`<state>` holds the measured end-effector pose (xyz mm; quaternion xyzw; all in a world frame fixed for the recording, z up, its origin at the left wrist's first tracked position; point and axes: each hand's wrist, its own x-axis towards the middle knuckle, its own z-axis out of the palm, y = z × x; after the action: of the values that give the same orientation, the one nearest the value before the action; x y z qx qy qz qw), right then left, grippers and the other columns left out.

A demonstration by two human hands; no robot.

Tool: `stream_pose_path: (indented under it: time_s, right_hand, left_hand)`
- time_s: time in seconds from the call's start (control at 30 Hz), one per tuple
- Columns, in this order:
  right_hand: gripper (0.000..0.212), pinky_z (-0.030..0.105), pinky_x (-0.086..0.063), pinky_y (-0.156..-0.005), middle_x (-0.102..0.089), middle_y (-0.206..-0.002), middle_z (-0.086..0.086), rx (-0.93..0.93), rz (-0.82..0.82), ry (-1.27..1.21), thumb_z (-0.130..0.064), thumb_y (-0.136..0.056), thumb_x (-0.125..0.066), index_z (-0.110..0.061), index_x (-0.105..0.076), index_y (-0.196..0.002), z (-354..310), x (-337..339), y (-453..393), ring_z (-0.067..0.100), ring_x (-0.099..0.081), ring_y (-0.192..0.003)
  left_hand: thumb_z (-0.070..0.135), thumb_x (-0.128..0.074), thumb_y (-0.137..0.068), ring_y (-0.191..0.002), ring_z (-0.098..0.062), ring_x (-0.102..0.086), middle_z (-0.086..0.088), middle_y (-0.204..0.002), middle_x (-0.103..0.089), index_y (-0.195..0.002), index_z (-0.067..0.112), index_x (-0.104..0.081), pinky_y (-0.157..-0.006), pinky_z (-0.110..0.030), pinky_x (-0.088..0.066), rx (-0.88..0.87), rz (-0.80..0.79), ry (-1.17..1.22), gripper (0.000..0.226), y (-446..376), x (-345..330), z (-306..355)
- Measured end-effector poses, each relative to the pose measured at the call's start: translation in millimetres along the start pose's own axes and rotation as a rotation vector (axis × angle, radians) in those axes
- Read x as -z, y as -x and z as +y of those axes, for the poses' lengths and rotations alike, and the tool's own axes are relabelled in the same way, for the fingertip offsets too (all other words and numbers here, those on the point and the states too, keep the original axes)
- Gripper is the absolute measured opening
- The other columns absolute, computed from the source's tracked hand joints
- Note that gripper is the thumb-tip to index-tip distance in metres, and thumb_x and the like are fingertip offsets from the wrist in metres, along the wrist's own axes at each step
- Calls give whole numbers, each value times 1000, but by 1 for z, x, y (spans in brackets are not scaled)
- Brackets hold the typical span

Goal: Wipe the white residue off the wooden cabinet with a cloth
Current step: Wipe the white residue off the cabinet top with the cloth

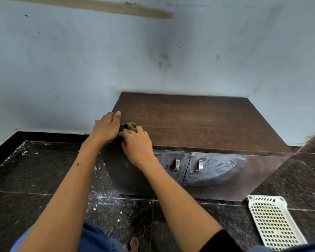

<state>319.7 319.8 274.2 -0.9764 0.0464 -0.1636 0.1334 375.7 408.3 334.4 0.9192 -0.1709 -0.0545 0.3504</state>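
On top of the wooden cabinet (198, 122), the right hand (137, 145) is squeezing a brown cloth (130, 126) with curled fingers, while the left hand (106, 127) is lying flat beside it.

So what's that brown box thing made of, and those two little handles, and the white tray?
The cabinet looks like dark varnished wood: grain streaks run across its top. The handles look like dull metal, grey with a faint shine. The tray is probably plastic: white, moulded, with a grid of holes.
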Motion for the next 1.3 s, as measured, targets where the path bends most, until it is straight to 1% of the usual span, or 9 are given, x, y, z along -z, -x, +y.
stream_pose_path:
  time_s: [0.1, 0.27, 0.57, 0.7, 0.97, 1.1, 1.17, 1.23, 1.3]
  right_hand:
    - [35, 36, -34, -92, -52, -136, -3, -115, 31, 36, -21, -93, -45, -20, -57, -125, 29, 15, 19, 26, -38, -119]
    - [32, 37, -36, -88, -58, -128, -2, -369, 102, 123, -20, -92, -43, -19, -59, -120, 90, 48, 59, 27, -42, -113]
    - [33, 41, -34, -93, -63, -121, 10, -796, 337, 99, -17, -94, -43, -13, -61, -121, 159, 83, 117, 34, -36, -120]
    - [23, 41, -33, -95, -63, -114, 11, -846, 322, 106, -11, -92, -44, -6, -65, -101, 141, 80, 105, 34, -34, -122]
    - [32, 37, -36, -85, -60, -118, 4, -341, 229, 111, -16, -93, -34, -13, -60, -110, 30, 17, 53, 30, -42, -113]
    - [44, 35, -30, -97, -39, -145, 2, -126, 67, -36, -21, -101, -32, -15, -33, -145, -10, -10, 26, 29, -29, -129]
    - [49, 35, -26, -100, -36, -148, 4, -50, 64, -112, -20, -101, -37, -13, -26, -148, -25, -16, 20, 29, -27, -132]
    - [45, 36, -28, -97, -47, -139, 7, 11, 77, -167, -16, -97, -44, -10, -39, -141, -34, -16, 20, 31, -32, -127]
    - [33, 37, -32, -91, -58, -125, 7, 33, 79, -205, -11, -93, -48, -9, -56, -125, -35, -9, 28, 32, -36, -120]
  left_hand:
    - [40, -21, -101, -116, -37, -47, -19, -118, -56, -101, 7, -52, -107, -51, -26, -27, -35, -39, 45, 5, -14, 3]
    - [36, -22, -102, -136, -32, -31, -17, -145, -40, -135, 2, -42, -116, -45, -11, -118, -128, -125, 52, 27, -39, 18]
    - [32, -22, -103, -143, -27, -20, -17, -151, -30, -138, 0, -36, -117, -42, -4, -180, -178, -166, 50, 70, -53, 15]
    - [34, -22, -102, -144, -24, -18, -13, -153, -28, -144, 3, -31, -117, -40, -1, -138, -129, -125, 53, 81, -48, 4]
    - [29, -24, -103, -139, -28, -27, -18, -145, -37, -134, -2, -41, -115, -40, -3, -126, -21, -62, 47, 78, -46, 9]
    - [31, -27, -102, -139, -27, -28, -18, -146, -38, -137, 0, -40, -117, -43, -4, -165, 112, 27, 49, 65, -42, 5]
    - [39, -25, -99, -112, -32, -51, -15, -114, -59, -109, 5, -56, -111, -57, -19, -202, 161, 125, 48, 61, -31, 5]
    - [34, -24, -101, -73, -12, -47, 3, -75, -48, -73, 20, -42, -102, -62, -27, -197, 223, 196, 36, 59, -22, 5]
    - [28, -24, -103, -63, -7, -40, 5, -67, -38, -66, 21, -32, -104, -60, -26, -164, 269, 216, 39, 60, -17, 11]
